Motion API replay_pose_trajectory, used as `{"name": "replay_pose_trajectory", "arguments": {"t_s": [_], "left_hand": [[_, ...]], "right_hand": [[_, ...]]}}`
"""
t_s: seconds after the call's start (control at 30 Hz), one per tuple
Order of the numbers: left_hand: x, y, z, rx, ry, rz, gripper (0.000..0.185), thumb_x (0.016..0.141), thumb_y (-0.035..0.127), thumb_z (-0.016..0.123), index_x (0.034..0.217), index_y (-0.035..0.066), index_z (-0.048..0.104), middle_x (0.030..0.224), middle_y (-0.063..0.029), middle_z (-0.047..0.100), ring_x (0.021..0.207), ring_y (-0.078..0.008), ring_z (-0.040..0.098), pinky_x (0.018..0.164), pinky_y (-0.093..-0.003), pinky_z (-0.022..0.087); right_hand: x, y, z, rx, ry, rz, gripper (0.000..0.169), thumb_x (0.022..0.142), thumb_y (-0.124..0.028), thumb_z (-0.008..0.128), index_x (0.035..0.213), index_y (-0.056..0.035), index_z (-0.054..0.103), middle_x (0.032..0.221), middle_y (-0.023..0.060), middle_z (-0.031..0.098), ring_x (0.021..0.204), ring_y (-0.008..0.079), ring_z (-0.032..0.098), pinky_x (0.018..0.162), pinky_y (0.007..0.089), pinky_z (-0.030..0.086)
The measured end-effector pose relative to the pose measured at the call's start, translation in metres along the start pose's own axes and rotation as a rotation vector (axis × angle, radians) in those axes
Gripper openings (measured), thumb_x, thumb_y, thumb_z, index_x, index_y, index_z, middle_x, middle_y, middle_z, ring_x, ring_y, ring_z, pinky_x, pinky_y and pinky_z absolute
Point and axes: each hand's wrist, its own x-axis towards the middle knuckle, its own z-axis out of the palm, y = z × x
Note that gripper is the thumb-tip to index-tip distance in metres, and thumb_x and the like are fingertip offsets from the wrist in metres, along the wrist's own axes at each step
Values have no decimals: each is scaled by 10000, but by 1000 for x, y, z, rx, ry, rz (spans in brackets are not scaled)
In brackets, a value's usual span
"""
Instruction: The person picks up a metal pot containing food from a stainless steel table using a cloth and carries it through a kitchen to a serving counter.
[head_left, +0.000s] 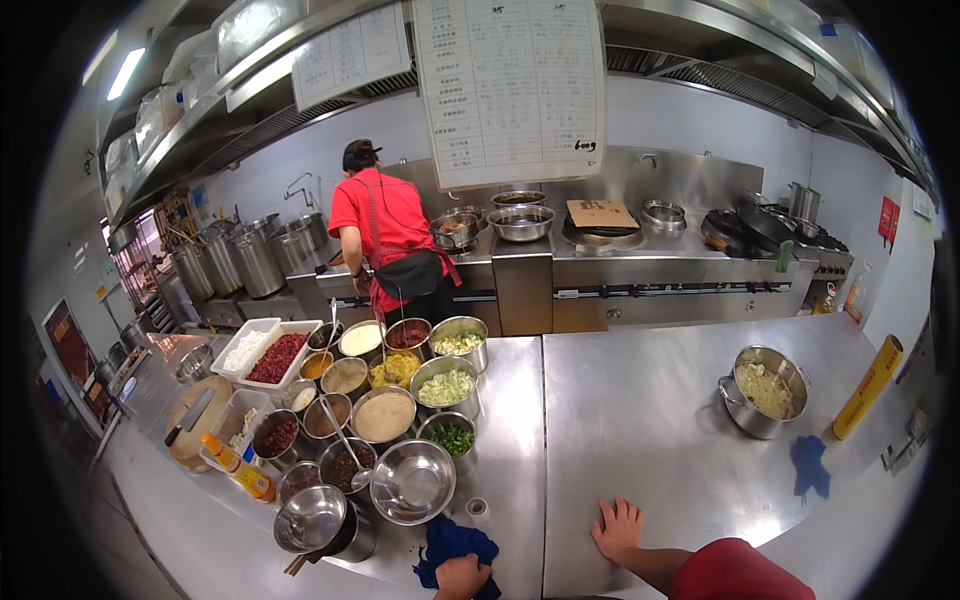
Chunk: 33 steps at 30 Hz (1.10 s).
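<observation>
My left hand (463, 576) is closed on a dark blue cloth (457, 551) lying on the steel table (517, 465). Flat on the table to its right, with fingers spread, rests my right hand (619, 527); nothing is in it. An empty steel bowl (413, 482) sits just beyond the cloth, beside a small roll of tape (477, 509). Left of these, another steel bowl (310, 519) rests on a steel pot. Farther right stand a two-handled steel pot (765, 391) with pale shredded food inside and a second blue cloth (811, 466).
Containers of chopped scallions (451, 439), cabbage and seasonings crowd the left side. A knife (193, 412) lies on a round cutting board (210, 397). A yellow tube (868, 386) stands at the right. Beyond the table, a person in red (386, 217) leans over the stove counter.
</observation>
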Motion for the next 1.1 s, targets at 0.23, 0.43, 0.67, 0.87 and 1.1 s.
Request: {"name": "replay_pose_trajectory", "arguments": {"t_s": [0.23,0.43,0.67,0.87,1.1], "left_hand": [[-7,-2,19,96,277,-64,238,713,317,617,738,81,618,699,-125,660,651,-339,654,583,-473,524],[-1,28,11,106,344,-116,208,694,285,640,724,83,605,702,-110,647,664,-327,633,561,-476,497],[-1,32,17,151,315,-249,238,680,295,638,755,69,635,755,-124,665,730,-336,648,610,-475,515],[9,42,4,109,-14,-325,448,712,410,673,955,35,645,947,-163,677,906,-358,657,773,-463,540],[0,53,4,91,-18,-380,574,709,493,724,1023,28,604,1020,-176,656,986,-357,629,813,-463,524]], "right_hand": [[-1,-8,8,62,-30,-25,503,793,-322,610,1250,-123,543,1318,186,435,1258,366,357,1026,513,278],[-9,28,3,176,-81,-69,478,795,-299,611,1242,-138,558,1334,169,441,1260,369,368,1029,508,288],[-34,85,-14,298,-206,-341,418,802,-250,596,1204,-134,594,1336,114,492,1248,326,452,988,475,368],[-44,84,-24,349,-144,-284,402,790,-226,602,1181,-136,610,1296,117,524,1229,328,465,974,471,381],[-40,88,-26,378,-130,-322,400,757,-179,623,1155,-135,620,1281,112,538,1192,324,485,969,471,383]]}}
